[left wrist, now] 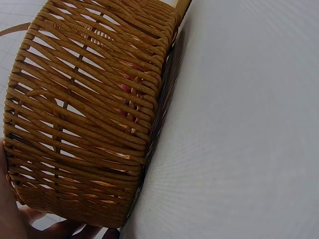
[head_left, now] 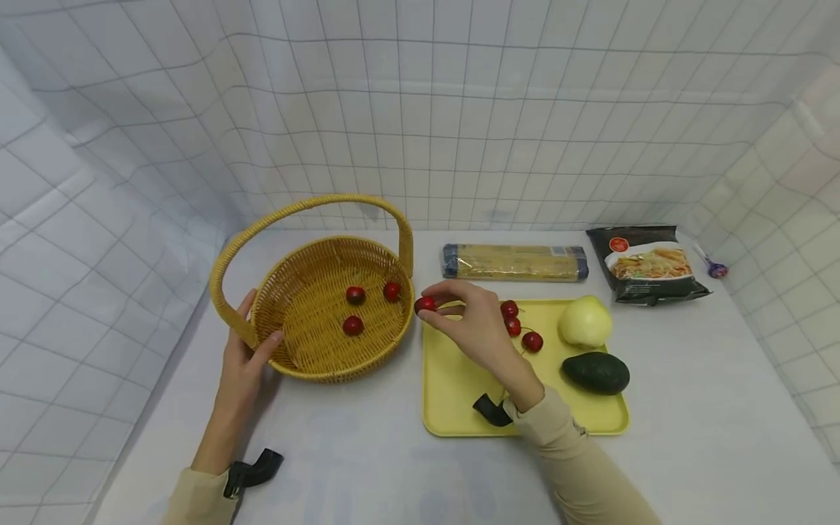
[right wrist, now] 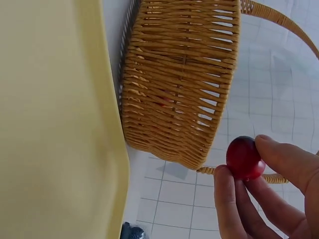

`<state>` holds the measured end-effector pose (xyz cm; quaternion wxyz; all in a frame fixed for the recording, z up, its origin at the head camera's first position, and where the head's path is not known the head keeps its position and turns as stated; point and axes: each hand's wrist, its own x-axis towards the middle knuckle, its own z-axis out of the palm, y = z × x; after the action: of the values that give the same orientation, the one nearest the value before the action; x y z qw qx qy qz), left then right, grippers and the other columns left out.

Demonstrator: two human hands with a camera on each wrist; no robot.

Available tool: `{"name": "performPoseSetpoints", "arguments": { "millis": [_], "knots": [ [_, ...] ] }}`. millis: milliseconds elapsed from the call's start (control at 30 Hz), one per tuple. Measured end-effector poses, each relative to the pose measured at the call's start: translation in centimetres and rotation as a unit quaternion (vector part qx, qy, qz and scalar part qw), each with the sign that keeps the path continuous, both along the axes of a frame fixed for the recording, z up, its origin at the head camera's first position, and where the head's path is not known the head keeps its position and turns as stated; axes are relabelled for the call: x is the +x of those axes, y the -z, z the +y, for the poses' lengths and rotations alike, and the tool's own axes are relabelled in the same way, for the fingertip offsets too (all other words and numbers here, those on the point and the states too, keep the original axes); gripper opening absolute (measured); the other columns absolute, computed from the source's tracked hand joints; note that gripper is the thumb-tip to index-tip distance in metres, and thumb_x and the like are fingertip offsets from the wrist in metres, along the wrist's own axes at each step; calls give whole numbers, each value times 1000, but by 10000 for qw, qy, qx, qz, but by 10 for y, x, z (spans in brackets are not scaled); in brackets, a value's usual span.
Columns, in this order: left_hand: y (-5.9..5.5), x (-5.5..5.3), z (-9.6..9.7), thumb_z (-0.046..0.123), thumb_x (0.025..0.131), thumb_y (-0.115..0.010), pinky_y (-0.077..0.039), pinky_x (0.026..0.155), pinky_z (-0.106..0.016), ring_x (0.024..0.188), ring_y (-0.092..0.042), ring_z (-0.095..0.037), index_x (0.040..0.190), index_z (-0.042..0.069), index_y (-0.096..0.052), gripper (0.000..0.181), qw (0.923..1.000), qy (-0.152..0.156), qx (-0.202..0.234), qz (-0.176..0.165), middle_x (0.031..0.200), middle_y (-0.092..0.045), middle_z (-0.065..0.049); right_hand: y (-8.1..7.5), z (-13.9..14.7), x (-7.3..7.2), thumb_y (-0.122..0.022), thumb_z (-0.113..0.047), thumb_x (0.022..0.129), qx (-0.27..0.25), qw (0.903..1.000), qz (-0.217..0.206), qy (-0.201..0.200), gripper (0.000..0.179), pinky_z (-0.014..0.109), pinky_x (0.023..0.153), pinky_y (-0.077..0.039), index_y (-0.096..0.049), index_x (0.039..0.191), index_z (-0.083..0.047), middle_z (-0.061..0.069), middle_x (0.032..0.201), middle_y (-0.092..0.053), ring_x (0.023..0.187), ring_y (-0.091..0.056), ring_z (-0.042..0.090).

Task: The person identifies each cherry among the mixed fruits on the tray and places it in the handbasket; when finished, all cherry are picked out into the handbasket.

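Note:
A round woven basket [head_left: 328, 372] with a tall hoop handle stands at the left, holding three small red fruits [head_left: 353, 325] with dark patches. My left hand [head_left: 244, 357] grips its left side near the handle's foot, thumb over the rim and fingers outside. At the basket's right edge, my right hand [head_left: 475, 324] pinches a similar small round fruit [right wrist: 245, 158], red below and dark on top. Below that hand lies a yellow tray [head_left: 453, 415] bearing several cherries [head_left: 532, 341] with stems, partly hidden by the hand. In the left wrist view the basket's weave [left wrist: 84, 114] hides most of its contents.
On the tray's right are a pale green apple [head_left: 585, 321] and an avocado [head_left: 596, 372]. Behind it lie a long yellow packet [head_left: 515, 262], a black food bag [head_left: 646, 264] and a wrapped lollipop [head_left: 717, 270]. Gridded white curtains surround the table.

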<state>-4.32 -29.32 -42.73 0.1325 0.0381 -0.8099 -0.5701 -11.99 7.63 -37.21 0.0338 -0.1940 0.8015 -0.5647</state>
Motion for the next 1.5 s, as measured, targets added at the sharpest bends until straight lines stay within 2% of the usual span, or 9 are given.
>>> {"name": "performPoseSetpoints", "arguments": {
  "millis": [167, 333, 500, 633, 800, 967, 1133, 1300, 1500],
  "knots": [
    [2, 3, 2, 11, 107, -57, -37, 104, -10, 143, -44, -10, 168, 35, -23, 75, 10000, -50, -13, -82, 170, -33, -8, 2, -5, 4, -82, -10, 92, -222, 9997, 56, 112, 28, 28, 86, -61, -76, 119, -6, 7, 109, -76, 105, -74, 24],
    [1, 5, 1, 12, 107, -57, -37, 104, -10, 146, -43, -15, 168, 37, -22, 74, 9999, -55, -29, -153, 172, -30, -7, 10, -21, 13, -81, -8, 93, -688, 9975, 76, 121, 29, 27, 89, -60, -75, 121, -5, 7, 116, -73, 111, -72, 21],
    [-1, 9, -2, 13, 108, -57, -37, 104, -9, 147, -42, -13, 169, 37, -21, 75, 9997, 5, -131, -199, 172, -29, -8, 15, -34, 26, -81, -9, 93, -754, 9970, 74, 175, 31, 30, 91, -60, -75, 123, -10, 5, 121, -72, 114, -70, 19],
    [0, 11, -3, 13, 108, -56, -37, 104, -9, 147, -41, -13, 169, 37, -20, 75, 9996, 22, -122, -266, 172, -30, -10, 17, -36, 28, -81, -10, 93, -771, 9969, 88, 104, 35, 29, 92, -59, -73, 127, -5, 8, 125, -72, 115, -70, 21],
    [-4, 4, -3, 13, 107, -57, -36, 106, -10, 149, -40, -16, 169, 36, -21, 74, 9999, 13, -98, -133, 173, -29, -6, 14, -33, 19, -78, -7, 96, -853, 9960, 282, -12, 34, 26, 93, -58, -71, 128, 0, 17, 124, -71, 114, -71, 25],
    [-5, -2, -2, 10, 106, -58, -35, 108, -9, 151, -38, -20, 169, 32, -21, 76, 10000, 43, -20, -15, 173, -28, -8, 8, -18, 7, -75, -6, 98, -692, 9964, 439, 218, 28, 25, 93, -58, -73, 125, -3, 16, 125, -71, 114, -71, 27],
    [-5, -2, 0, 9, 106, -58, -35, 107, -9, 149, -41, -18, 169, 31, -23, 76, 10000, 37, -33, 34, 172, -30, -10, 1, 7, -5, -74, -7, 98, -426, 9966, 368, 602, 30, 26, 95, -57, -73, 128, -5, 17, 129, -70, 117, -70, 28],
    [-4, -2, 0, 9, 106, -58, -34, 108, -9, 148, -42, -15, 169, 31, -23, 75, 10000, 16, -50, 46, 171, -32, -10, -6, 34, -16, -74, -10, 99, -338, 9953, 93, 898, 36, 32, 99, -57, -69, 134, -1, 21, 132, -68, 121, -69, 32],
    [-1, -1, -2, 9, 106, -59, -35, 107, -9, 148, -42, -16, 169, 31, -22, 77, 10000, 51, 46, -5, 172, -31, -12, -1, 59, -30, -73, -17, 101, 193, 9937, -66, 1098, 40, 39, 101, -57, -67, 138, -4, 20, 133, -69, 121, -70, 33]
  ]
}}
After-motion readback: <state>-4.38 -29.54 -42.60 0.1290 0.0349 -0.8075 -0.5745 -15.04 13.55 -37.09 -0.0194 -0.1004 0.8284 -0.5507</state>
